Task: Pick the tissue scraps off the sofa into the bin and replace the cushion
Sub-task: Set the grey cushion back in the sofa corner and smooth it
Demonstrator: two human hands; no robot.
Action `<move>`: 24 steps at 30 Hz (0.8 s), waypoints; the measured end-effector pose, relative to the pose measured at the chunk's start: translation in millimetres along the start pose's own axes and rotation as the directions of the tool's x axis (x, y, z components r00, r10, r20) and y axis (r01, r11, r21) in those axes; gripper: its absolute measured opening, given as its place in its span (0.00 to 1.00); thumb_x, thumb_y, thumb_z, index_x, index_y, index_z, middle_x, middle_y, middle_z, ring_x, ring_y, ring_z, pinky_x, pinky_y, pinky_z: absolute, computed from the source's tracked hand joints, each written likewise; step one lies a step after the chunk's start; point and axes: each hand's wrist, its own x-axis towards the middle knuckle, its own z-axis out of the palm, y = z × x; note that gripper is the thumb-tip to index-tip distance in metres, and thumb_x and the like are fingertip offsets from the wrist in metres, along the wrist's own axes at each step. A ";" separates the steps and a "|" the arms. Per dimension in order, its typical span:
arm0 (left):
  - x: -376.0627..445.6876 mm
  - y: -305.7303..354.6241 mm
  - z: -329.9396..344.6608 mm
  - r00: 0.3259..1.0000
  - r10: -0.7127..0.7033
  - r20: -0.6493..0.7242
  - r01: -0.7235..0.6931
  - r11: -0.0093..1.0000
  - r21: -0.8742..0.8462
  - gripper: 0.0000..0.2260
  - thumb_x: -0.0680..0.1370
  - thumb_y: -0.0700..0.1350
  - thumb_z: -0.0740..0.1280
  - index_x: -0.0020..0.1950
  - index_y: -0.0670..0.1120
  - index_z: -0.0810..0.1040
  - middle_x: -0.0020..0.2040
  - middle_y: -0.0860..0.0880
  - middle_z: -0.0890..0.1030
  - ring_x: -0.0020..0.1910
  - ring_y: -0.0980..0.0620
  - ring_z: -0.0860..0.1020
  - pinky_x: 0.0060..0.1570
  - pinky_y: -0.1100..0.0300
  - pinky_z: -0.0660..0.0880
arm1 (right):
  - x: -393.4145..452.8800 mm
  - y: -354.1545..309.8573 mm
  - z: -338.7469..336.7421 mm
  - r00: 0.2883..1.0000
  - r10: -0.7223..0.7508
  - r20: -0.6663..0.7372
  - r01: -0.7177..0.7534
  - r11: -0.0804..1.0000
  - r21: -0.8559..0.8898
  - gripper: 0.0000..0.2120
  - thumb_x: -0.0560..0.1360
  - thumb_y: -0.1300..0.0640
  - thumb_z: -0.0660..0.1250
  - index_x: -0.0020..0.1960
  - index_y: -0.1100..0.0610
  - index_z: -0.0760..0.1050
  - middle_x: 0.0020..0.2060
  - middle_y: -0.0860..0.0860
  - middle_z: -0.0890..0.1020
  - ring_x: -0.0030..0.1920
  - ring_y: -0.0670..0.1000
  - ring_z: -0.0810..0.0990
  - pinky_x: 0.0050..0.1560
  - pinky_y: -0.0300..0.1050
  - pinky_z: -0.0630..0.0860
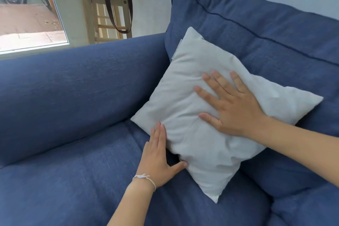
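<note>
Diagonally, cushion (pixel 192 115) stands cornerwise against sofa (pixel 73 106).

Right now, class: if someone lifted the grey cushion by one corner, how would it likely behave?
The cushion would probably sag: it dents and creases under the right hand. It is likely light, staying propped against the sofa back. It is unlikely to roll.
</note>
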 end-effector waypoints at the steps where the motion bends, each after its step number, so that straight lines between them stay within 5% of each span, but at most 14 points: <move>1: -1.9 -2.3 -2.0 1.000 -0.019 0.015 0.019 1.000 0.008 0.57 0.68 0.72 0.67 0.75 0.55 0.27 0.78 0.59 0.28 0.78 0.55 0.32 0.79 0.48 0.48 | -1.2 1.7 -0.1 0.999 0.038 -0.009 -0.038 0.999 0.001 0.35 0.80 0.32 0.52 0.82 0.48 0.57 0.82 0.55 0.56 0.82 0.58 0.52 0.78 0.67 0.50; 4: -2.1 -2.9 -8.0 0.999 -0.019 0.039 0.016 0.997 0.080 0.59 0.67 0.73 0.67 0.77 0.54 0.27 0.78 0.55 0.28 0.79 0.51 0.31 0.79 0.48 0.48 | -8.6 0.1 -2.0 0.988 0.139 -0.072 -0.137 0.990 0.037 0.38 0.79 0.31 0.51 0.82 0.50 0.54 0.82 0.58 0.53 0.82 0.61 0.48 0.79 0.67 0.46; 7: 19.4 10.1 -25.7 0.986 0.159 0.057 -0.167 0.966 0.198 0.65 0.62 0.75 0.69 0.78 0.51 0.27 0.78 0.49 0.26 0.78 0.48 0.30 0.79 0.47 0.46 | -24.1 -10.4 -2.1 0.983 0.119 -0.138 -0.106 0.990 0.097 0.42 0.76 0.28 0.52 0.83 0.50 0.52 0.82 0.59 0.50 0.82 0.61 0.45 0.79 0.66 0.44; 13: 67.5 51.6 -51.3 0.925 0.379 0.008 -0.371 0.902 0.220 0.69 0.53 0.76 0.73 0.81 0.55 0.35 0.82 0.47 0.35 0.81 0.47 0.37 0.78 0.43 0.49 | -54.8 -12.6 2.5 0.997 0.070 0.034 -0.074 0.988 0.134 0.65 0.55 0.16 0.61 0.83 0.50 0.52 0.82 0.58 0.48 0.82 0.61 0.47 0.79 0.65 0.44; 19: 67.0 19.9 -40.0 0.986 0.149 0.070 -0.163 0.947 0.278 0.70 0.53 0.76 0.73 0.76 0.57 0.26 0.79 0.51 0.29 0.79 0.49 0.33 0.78 0.43 0.47 | -62.4 17.0 -6.2 0.981 0.118 0.156 -0.137 0.984 0.116 0.68 0.52 0.18 0.65 0.83 0.50 0.51 0.83 0.57 0.49 0.82 0.60 0.47 0.81 0.59 0.42; 24: 53.6 -9.4 -42.0 0.980 0.157 0.120 -0.184 0.949 0.255 0.66 0.58 0.77 0.69 0.76 0.56 0.25 0.77 0.51 0.25 0.78 0.48 0.30 0.79 0.44 0.47 | -54.4 0.9 -21.6 0.991 0.131 -0.007 -0.127 0.974 0.186 0.64 0.56 0.16 0.60 0.83 0.50 0.50 0.83 0.57 0.49 0.82 0.61 0.46 0.79 0.65 0.43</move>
